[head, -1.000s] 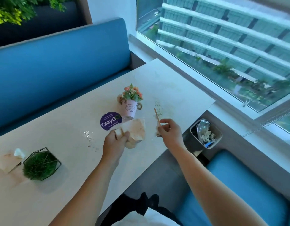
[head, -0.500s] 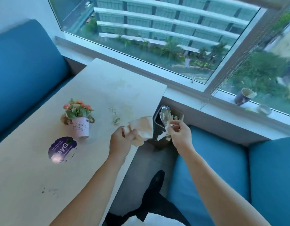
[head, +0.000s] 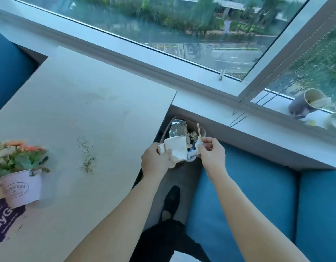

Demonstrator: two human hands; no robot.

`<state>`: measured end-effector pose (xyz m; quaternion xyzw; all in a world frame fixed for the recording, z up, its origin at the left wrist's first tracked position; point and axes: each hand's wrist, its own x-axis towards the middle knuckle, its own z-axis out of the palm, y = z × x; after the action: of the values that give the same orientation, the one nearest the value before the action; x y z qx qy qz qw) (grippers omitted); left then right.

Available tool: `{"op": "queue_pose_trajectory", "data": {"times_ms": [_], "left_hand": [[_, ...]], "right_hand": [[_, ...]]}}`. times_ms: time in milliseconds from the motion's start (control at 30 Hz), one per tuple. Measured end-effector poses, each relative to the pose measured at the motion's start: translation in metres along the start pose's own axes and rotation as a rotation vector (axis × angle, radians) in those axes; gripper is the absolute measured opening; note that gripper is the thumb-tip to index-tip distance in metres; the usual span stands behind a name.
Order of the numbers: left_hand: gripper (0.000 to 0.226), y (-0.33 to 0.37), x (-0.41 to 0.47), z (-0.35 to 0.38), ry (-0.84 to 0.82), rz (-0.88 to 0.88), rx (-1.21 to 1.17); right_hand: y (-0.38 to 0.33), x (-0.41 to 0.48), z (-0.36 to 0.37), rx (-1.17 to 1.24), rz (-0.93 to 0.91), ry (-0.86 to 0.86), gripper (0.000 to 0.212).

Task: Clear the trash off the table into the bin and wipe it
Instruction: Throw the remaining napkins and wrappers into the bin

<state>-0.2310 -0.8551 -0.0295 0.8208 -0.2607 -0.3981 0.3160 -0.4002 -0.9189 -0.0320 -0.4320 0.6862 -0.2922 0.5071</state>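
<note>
**2 hands hold trash over the bin**

Both hands meet above the bin (head: pixel 202 129), a small open container that stands on the floor and already holds a crumpled foil wrapper (head: pixel 177 127) and other scraps.

The left hand (head: pixel 155 163) is at the bin's near left edge. Its fingers are curled around a pale paper scrap (head: pixel 177 148), crushed and folded, which hangs over the bin's opening.

The right hand (head: pixel 212 156) is at the bin's near right edge. Its thumb and fingertips pinch the lower end of 1 thin wooden stick (head: pixel 199 132). The stick stands nearly upright, with its free end pointing up above the bin's right rim.

The table (head: pixel 87 103) lies just left of the bin, and its corner nearly overlaps the bin's left side. Dark crumbs (head: pixel 86 154) are scattered on the tabletop, left of the bin and well apart from it. Much farther left stands a pink flower pot (head: pixel 21 188) with orange blooms. A purple sticker (head: pixel 6 222) lies beside it, partly cut off by the frame's edge.

Right of the bin is a blue seat (head: pixel 248 195). Beyond the bin and up to the right, a purple paper cup (head: pixel 307 103) lies tipped on the window ledge (head: pixel 239 129). On the near side of the bin, a dark shoe (head: pixel 171 201) rests on the floor.
</note>
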Motion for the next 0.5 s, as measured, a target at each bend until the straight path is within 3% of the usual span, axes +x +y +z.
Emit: {"op": "queue_pose_trajectory", "data": {"times_ms": [233, 367, 500], "left_hand": [[0.013, 0.001, 0.092, 0.077, -0.057, -0.083, 0.099], [0.027, -0.006, 0.136, 0.112, -0.115, -0.064, 0.105], [0.035, -0.022, 0.172, 0.14, -0.137, -0.026, 0.164]], "right_hand": [[0.025, 0.084, 0.023, -0.093, -0.051, -0.001, 0.012], [0.048, 0.125, 0.043, -0.167, -0.052, -0.043, 0.019], [0.082, 0.164, 0.063, -0.443, -0.143, -0.119, 0.028]]}}
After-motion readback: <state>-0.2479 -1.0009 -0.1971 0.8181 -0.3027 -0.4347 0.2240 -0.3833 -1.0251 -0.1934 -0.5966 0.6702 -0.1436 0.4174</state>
